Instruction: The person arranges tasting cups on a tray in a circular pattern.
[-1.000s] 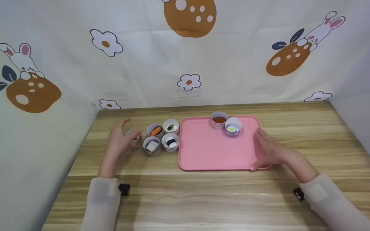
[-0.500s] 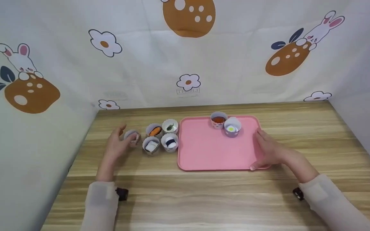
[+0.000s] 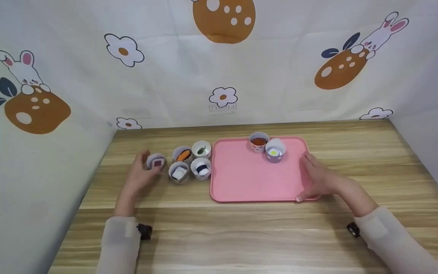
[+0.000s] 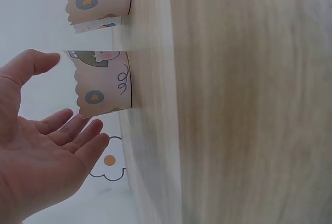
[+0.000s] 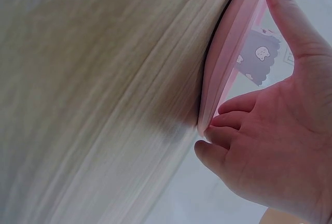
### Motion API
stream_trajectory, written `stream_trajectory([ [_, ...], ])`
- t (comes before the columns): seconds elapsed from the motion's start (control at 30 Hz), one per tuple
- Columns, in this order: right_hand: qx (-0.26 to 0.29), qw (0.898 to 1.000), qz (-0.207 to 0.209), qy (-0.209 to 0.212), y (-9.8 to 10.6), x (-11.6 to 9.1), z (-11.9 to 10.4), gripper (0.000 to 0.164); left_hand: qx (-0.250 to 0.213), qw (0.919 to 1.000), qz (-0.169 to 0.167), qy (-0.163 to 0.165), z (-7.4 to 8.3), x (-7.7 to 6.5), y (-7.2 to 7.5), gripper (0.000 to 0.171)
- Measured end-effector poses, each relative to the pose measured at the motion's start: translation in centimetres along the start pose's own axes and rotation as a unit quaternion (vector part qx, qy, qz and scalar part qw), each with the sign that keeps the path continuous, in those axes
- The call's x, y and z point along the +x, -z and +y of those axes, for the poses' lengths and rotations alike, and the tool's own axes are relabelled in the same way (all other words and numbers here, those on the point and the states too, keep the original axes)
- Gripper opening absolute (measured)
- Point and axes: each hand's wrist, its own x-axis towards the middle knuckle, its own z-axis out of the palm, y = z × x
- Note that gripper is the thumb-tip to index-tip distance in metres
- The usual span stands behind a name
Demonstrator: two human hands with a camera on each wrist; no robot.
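My left hand [image 3: 140, 176] is spread around the left side of a small paper cup [image 3: 156, 162] that holds a white piece with a dark red square on top. In the left wrist view, thumb and fingers stand on either side of that cup's scalloped rim, apart from each other; whether they touch it I cannot tell. My right hand [image 3: 323, 179] rests against the right edge of a pink tray [image 3: 257, 182], thumb at the front corner and fingers farther back. The right wrist view has its fingers lying along the tray's rim.
Several paper cups with small sushi-like pieces stand left of the tray, among them one with an orange topping [image 3: 184, 155] and one with a black band [image 3: 202, 169]. On the tray's back part are a cup with red contents [image 3: 259, 142] and a grey-purple cup [image 3: 275, 151].
My left hand has moved down slightly and drawn nearer to the leftmost cup, whose dark red square now shows. The right hand and tray have stayed put.
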Motion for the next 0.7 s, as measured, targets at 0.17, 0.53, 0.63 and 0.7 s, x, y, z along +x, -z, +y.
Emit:
stream_trajectory([
  [0.17, -0.002, 1.0, -0.004, -0.002, 0.0, 0.0, 0.0, 0.137, -0.005, 1.0, -0.006, -0.003, -0.1, 0.2, -0.4, 0.08],
  [0.53, -0.004, 1.0, -0.01, -0.005, 0.1, 0.0, 0.0, 0.138, 0.014, 0.9995, 0.025, 0.011, -0.2, 0.4, -1.3, 0.083],
  [0.63, -0.006, 1.0, -0.009, 0.0, 0.1, 0.0, 0.0, 0.138, 0.018, 0.9991, 0.028, 0.025, -0.1, 0.4, -1.5, 0.081],
  [0.7, -0.006, 1.0, -0.009, -0.002, 0.1, 0.0, 0.0, 0.138, 0.018, 0.9989, 0.03, 0.031, -0.2, 0.6, -1.6, 0.079],
])
